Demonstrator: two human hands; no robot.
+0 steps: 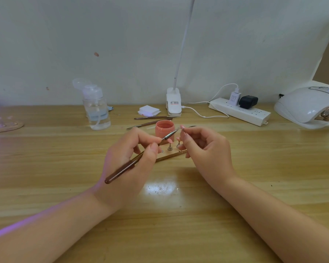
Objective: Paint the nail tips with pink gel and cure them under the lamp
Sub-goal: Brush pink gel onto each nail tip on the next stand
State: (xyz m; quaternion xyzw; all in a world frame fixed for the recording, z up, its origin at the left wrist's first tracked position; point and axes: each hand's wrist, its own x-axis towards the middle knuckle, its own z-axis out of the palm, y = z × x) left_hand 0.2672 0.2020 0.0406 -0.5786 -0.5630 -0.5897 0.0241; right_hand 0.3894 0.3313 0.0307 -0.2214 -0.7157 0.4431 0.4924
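My left hand (129, 160) grips a brown-handled gel brush (122, 168), whose bristle end touches a small pink nail tip (182, 127). My right hand (205, 149) pinches that nail tip on its stand between thumb and fingers. An open pink gel jar (164, 130) stands just behind both hands. Below the hands a gold holder strip (171, 155) lies on the table, carrying two small metal stands (170, 148) with nail tips. A white curing lamp (308, 107) sits at the far right, with more nail tips on a strip inside its mouth.
A clear pump bottle (97, 109), white wipes (149, 110), two spare brushes (152, 120), a clip desk lamp (174, 103) and a power strip (239, 112) line the back of the wooden table (65, 177). A second holder strip (6, 127) lies far left in purple light.
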